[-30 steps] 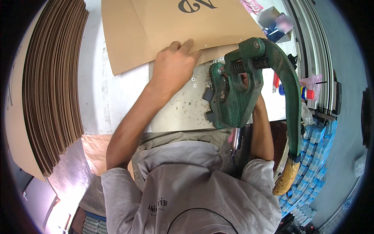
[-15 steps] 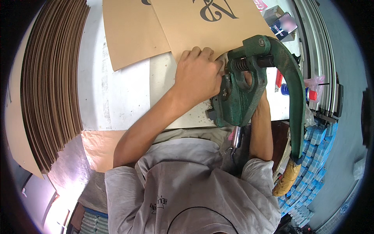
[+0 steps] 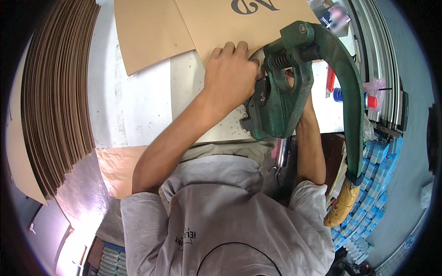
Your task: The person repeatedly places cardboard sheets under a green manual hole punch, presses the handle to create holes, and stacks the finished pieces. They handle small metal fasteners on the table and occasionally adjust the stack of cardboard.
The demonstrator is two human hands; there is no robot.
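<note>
Sheet [image 3: 230,28] shifted right, edge under left grip [image 3: 234,73]

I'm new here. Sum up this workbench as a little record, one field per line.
Machine: green hand press, long lever, yellow-wrapped grip
Left hand: at the near edge of a printed brown sheet, beside the press
Right hand: mostly hidden behind the press; hold unclear
Far left: thick stack of brown sheets
Right of press: blue can with red cap
</note>
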